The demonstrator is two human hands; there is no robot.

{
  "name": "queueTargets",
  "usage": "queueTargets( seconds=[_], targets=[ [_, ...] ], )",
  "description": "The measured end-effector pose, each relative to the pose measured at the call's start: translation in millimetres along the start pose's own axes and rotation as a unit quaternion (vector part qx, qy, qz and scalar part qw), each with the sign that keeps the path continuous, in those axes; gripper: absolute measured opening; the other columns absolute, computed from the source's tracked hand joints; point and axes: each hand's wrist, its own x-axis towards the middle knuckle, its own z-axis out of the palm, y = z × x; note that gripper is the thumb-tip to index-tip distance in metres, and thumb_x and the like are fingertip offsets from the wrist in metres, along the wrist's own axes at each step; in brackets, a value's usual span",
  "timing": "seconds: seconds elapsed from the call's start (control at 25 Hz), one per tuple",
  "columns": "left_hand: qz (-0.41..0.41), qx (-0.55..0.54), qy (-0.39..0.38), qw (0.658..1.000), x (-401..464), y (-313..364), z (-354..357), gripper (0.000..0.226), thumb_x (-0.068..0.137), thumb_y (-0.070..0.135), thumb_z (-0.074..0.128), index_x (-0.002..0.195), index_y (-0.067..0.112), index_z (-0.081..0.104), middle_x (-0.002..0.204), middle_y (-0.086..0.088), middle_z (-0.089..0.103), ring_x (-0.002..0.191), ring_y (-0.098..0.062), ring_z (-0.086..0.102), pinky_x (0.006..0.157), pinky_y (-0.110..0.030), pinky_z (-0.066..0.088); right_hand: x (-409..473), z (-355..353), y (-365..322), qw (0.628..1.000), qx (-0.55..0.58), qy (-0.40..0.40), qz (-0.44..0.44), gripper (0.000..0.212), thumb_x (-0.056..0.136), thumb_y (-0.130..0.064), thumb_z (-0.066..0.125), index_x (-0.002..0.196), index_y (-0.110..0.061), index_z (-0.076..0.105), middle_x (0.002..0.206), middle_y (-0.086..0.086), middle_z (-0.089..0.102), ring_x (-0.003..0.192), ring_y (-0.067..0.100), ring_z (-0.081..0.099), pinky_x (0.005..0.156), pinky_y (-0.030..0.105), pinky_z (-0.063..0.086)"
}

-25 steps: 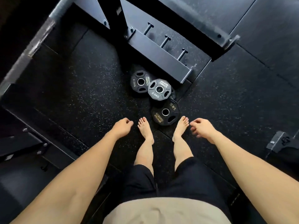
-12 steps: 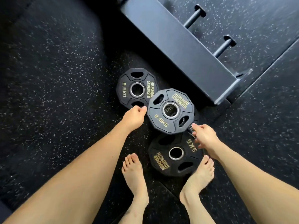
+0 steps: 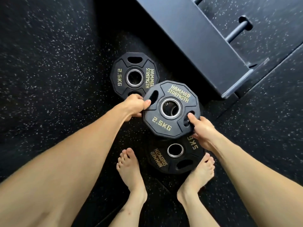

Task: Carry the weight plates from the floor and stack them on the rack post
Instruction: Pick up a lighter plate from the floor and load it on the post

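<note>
Plate (image 3: 170,110) gripped by both hands' curled fingers (image 3: 191,117).

Speckled rubber floor (image 3: 49,71) — two bare feet (image 3: 131,174).

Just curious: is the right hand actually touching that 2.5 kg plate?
Touching. The head view shows the right hand gripping the upper 2.5 kg plate, thumb in its slot.

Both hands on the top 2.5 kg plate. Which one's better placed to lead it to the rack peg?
Right, likely. The right hand has a grip in the plate slot on the side nearer the peg, which sits up and to the right. The left hand pinches the far rim.
</note>
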Motion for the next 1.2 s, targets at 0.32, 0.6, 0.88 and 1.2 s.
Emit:
queueTargets(
  seconds=[0.32,0.6,0.88,1.2],
  targets=[
    [0.044,-0.056,-0.026,0.997,-238.9,17.8,-53.6,0.022,0.08,0.012,0.053,0.101,0.019,0.056,0.093,-0.005,0.063,0.082,-0.02,0.061,0.074,-0.044,0.06,-234.4,-40.2,-70.1,0.986,-0.052,-0.054,-0.15,0.032,0.098,-0.04,0.052,0.12,-0.018,0.05,0.108,0.002,0.065,0.101,0.018,0.064,0.089,0.042,0.055],
    [0.157,-0.175,0.094,0.967,-496.4,52.4,-90.0,0.019,0.078,0.001,0.046,0.089,0.017,0.048,0.076,0.0,0.052,0.067,-0.013,0.047,0.051,-0.026,0.042,-476.5,-86.9,-122.9,0.96,-0.086,-0.042,-0.265,0.036,0.098,-0.048,0.046,0.121,-0.021,0.051,0.112,-0.009,0.062,0.103,0.005,0.058,0.086,0.024,0.045],
    [0.27,-0.201,0.178,0.925,-689.3,53.1,-114.7,0.015,0.078,0.026,0.051,0.084,0.013,0.054,0.068,0.012,0.058,0.068,-0.007,0.053,0.07,-0.03,0.045,-655.3,-112.9,-128.0,0.926,0.023,-0.065,-0.372,0.015,0.099,-0.039,0.05,0.102,-0.024,0.053,0.084,-0.008,0.059,0.077,0.001,0.056,0.074,0.024,0.046],
    [0.335,-0.336,0.296,0.829,-805.1,10.3,-68.3,0.031,0.09,0.038,0.045,0.091,0.009,0.054,0.082,0.003,0.059,0.076,-0.003,0.057,0.072,-0.014,0.046,-741.9,-137.1,-127.6,0.862,-0.052,-0.123,-0.49,0.016,0.099,-0.038,0.049,0.095,-0.023,0.053,0.083,-0.005,0.058,0.076,0.006,0.054,0.07,0.023,0.048]
  ],
)
